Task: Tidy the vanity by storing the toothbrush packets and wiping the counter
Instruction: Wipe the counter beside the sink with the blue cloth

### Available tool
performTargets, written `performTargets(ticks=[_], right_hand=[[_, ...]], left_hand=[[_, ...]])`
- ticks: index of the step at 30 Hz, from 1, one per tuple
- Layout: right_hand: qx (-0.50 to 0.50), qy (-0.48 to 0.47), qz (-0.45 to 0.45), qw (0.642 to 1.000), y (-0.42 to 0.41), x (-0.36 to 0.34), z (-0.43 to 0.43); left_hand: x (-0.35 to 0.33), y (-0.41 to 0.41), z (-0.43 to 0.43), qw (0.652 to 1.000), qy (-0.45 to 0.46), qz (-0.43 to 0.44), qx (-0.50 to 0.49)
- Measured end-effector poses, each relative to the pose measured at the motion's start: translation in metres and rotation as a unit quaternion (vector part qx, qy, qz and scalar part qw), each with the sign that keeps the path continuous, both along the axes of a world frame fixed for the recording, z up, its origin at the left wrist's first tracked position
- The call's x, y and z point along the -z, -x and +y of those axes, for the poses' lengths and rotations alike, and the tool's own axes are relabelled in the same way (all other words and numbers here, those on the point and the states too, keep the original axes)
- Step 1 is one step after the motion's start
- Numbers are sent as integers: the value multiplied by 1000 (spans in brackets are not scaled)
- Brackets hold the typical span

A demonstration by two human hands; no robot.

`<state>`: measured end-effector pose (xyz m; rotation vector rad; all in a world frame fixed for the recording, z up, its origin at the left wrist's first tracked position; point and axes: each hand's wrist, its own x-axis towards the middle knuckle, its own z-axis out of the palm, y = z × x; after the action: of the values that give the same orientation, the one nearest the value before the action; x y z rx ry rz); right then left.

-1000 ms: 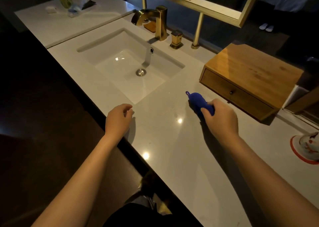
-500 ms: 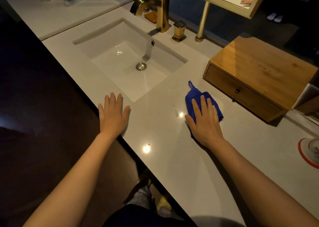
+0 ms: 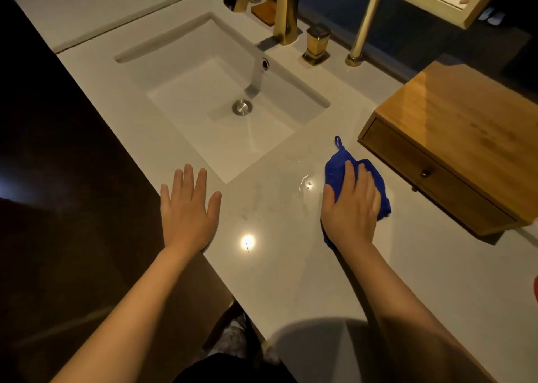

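A blue cloth (image 3: 337, 164) with a small hanging loop lies flat on the white counter (image 3: 291, 266), just right of the sink's near corner. My right hand (image 3: 350, 208) presses down on it with fingers spread over the fabric. My left hand (image 3: 187, 208) rests palm down and open at the counter's front edge, left of a few water droplets (image 3: 304, 183). A wooden drawer box (image 3: 454, 138) sits on the counter to the right with its drawer closed. No toothbrush packets are visible.
A white rectangular sink (image 3: 209, 91) lies ahead with a gold faucet (image 3: 270, 1) and gold handle (image 3: 317, 43) behind it. A gold mirror post (image 3: 362, 30) rises at the back. The dark floor drops off left of the counter edge.
My right hand went from a fist around the bunched cloth to pressing it spread flat on the counter. My left hand opened from a loose curl to a flat palm. The view came closer.
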<state>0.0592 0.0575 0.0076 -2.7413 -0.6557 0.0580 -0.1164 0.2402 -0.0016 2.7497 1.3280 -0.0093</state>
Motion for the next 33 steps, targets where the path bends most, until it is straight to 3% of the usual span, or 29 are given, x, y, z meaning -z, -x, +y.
performTargets(ticks=[5,21,33], right_hand=[[11,45,-25,999,-9,4,9],[33,44,-21,998,-47,8,82],[-144,34,-18,989,-42,2,77]], left_hand=[[-3,2,-6,1000,-6,-11,1],[-1,0,-5,999,12,-28,-20],[2,1,-3,999,13,-39,-20]])
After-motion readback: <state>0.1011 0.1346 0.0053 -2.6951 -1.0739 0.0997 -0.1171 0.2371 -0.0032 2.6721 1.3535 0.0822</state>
